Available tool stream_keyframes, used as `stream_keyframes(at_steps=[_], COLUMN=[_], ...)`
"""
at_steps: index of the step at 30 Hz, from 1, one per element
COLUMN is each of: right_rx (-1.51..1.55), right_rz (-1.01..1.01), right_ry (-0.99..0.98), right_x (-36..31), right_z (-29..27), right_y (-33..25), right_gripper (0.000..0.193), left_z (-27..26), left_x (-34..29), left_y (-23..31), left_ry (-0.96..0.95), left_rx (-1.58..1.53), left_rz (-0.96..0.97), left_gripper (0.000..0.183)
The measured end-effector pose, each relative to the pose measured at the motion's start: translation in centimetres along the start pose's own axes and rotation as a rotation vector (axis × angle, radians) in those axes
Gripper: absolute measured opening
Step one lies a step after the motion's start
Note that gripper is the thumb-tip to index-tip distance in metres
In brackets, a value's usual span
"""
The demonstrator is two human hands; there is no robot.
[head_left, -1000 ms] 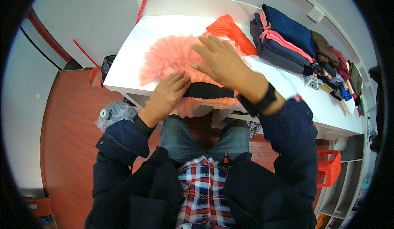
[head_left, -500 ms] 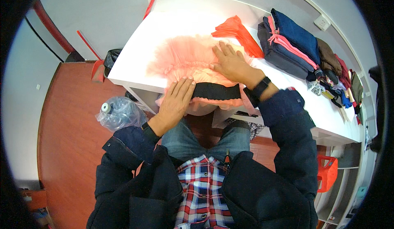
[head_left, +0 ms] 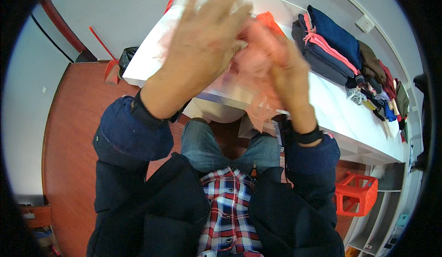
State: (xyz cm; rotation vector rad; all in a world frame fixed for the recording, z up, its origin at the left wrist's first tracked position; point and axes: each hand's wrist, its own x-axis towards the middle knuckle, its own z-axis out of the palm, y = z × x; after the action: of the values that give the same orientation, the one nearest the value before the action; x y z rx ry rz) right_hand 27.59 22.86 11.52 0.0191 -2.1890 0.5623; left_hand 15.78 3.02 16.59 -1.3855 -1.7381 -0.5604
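Observation:
A peach-pink tulle skirt (head_left: 258, 50) is lifted off the white table and bunched up, smeared by motion. My right hand (head_left: 292, 75) is closed on its right side, the fingers partly hidden by blur and fabric. A sheer strip of the skirt hangs down beside that wrist, over the table's front edge. My left hand (head_left: 207, 38) is raised at the skirt's left, its fingers spread and its thumb close to the bunched fabric. Whether that thumb touches the fabric is too blurred to say. The skirt's black waistband does not show.
Folded dark trousers (head_left: 331, 40) with a pink garment among them lie right on the white table (head_left: 338, 112), by a clothes pile (head_left: 380, 91). An orange-red sheet or bag (head_left: 269, 21) lies behind the skirt. A red stool (head_left: 357, 195) stands lower right; a red dustpan (head_left: 112, 72) stands left.
The skirt lay flat under both palms; now it is raised and gathered up. My left hand has moved up and away with fingers spread, and my right hand has closed on the fabric.

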Motion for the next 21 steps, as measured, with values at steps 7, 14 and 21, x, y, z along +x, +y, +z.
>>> stream_keyframes(at_steps=[7,14,21], right_rx=[0.962,1.079,1.094], right_rz=[0.751,1.063,1.096], right_ry=[0.174,-0.119,-0.065], right_x=[-3.0,-9.5,-10.4], right_z=[-7.8,-1.9,-2.5], right_y=[3.8,9.6,10.5], right_gripper=[0.039,0.051,0.058], left_z=[2.1,10.4,10.4], left_x=[-8.0,-11.7,-12.1], left_y=[1.1,0.2,2.2], left_ry=[0.094,-0.45,-0.406], left_rx=[-0.681,-1.654,-1.588], left_rz=[-0.983,-1.181,-1.409], left_gripper=[0.099,0.052,0.062])
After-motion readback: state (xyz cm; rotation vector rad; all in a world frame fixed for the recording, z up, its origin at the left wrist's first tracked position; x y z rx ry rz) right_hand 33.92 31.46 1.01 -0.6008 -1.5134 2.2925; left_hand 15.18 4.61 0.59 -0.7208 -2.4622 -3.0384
